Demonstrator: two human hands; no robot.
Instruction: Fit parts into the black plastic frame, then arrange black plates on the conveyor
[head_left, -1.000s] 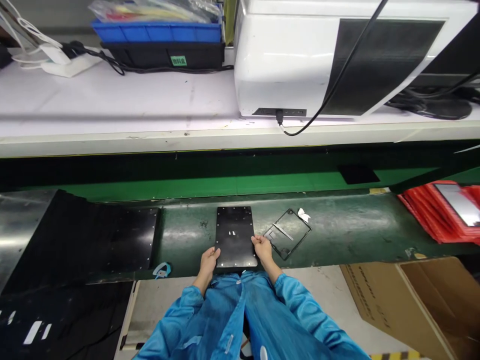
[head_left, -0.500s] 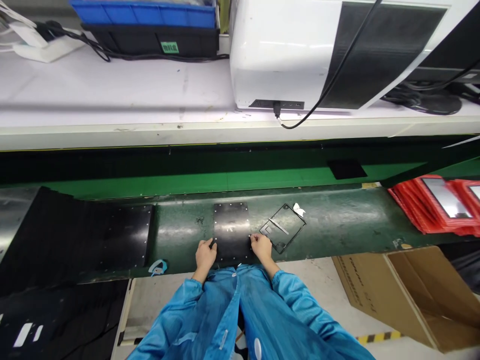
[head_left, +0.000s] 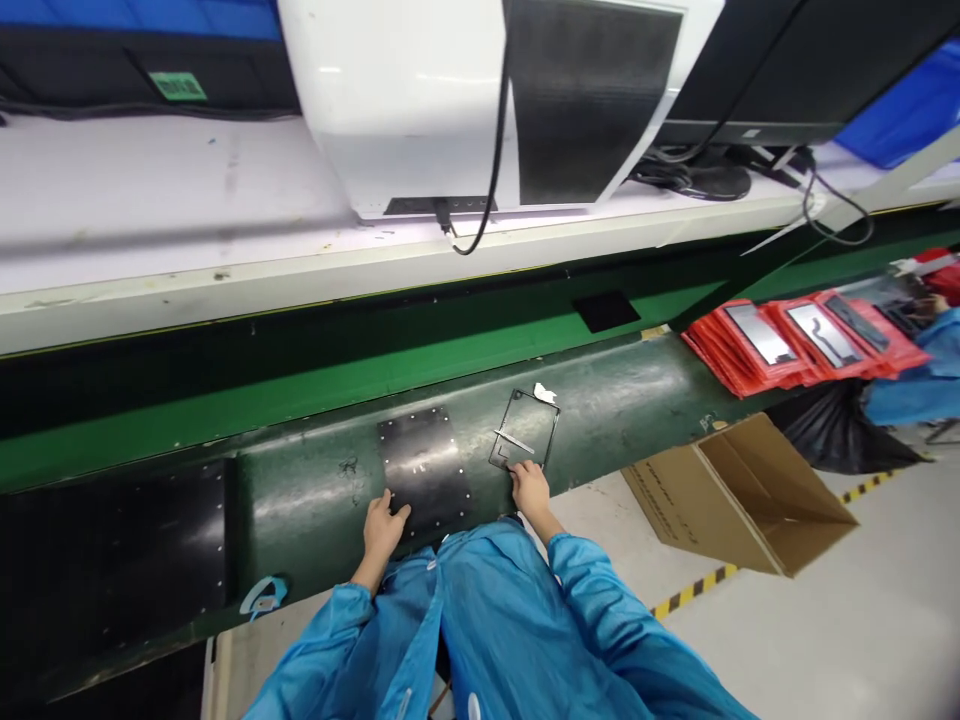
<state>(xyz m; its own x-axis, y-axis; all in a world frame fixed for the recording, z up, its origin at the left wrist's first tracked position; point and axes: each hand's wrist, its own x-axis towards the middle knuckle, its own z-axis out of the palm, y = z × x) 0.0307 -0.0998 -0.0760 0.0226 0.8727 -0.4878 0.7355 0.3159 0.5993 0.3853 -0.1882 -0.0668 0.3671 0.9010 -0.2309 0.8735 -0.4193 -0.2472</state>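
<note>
A black rectangular plate (head_left: pixel 422 466) with small bright dots along its edges lies flat on the dark green belt (head_left: pixel 637 395). My left hand (head_left: pixel 382 527) rests at the plate's near left corner, fingers stretched onto it. My right hand (head_left: pixel 531 488) has left the plate and touches the near edge of a thin clear film sheet (head_left: pixel 526 431) lying to the right; its fingers are curled on that edge. A small white tab (head_left: pixel 544 393) sticks out at the film's far corner. Blue sleeves cover both my arms.
A white machine (head_left: pixel 420 100) with a black cable (head_left: pixel 491 150) stands on the white shelf behind. Red trays (head_left: pixel 787 340) lie stacked on the belt at right, near a person's blue sleeve (head_left: pixel 919 385). An open cardboard box (head_left: pixel 739 490) sits on the floor. More black sheets (head_left: pixel 112 560) lie at left.
The view has swung to the right. My right hand has moved off the black plate's right edge to the clear film. My left hand stays at the plate's near left corner.
</note>
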